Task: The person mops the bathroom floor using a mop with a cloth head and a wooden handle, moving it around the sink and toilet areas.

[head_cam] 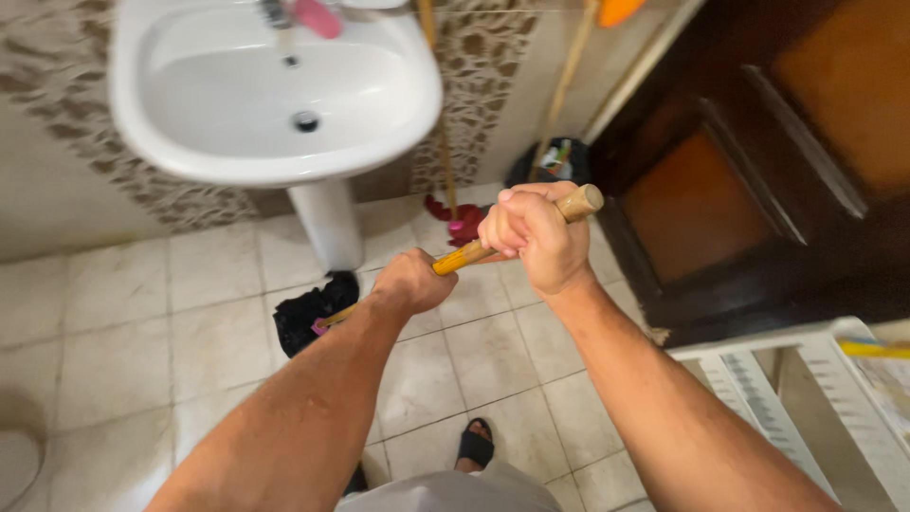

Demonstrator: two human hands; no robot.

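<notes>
Both hands grip a long yellowish wooden mop handle (pixel 462 256): right hand (pixel 533 237) closed near its top end, left hand (pixel 413 281) closed lower down. Handle slants down to a black cloth mop head (pixel 308 316) on the pale tiled floor (pixel 123 322), beside the white pedestal sink (pixel 190 123)

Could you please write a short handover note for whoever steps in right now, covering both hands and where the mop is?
Right hand: shut around the top end of the wooden mop handle.
Left hand: shut around the same handle lower down.
Dark mop head: on the tiled floor, beside the pedestal of the white sink.
Done: mop gripped in both hands, head on the floor near the pedestal.
Left: how much of the floor has been mopped cannot be told. Two other sticks lean against the wall near the door.
</notes>
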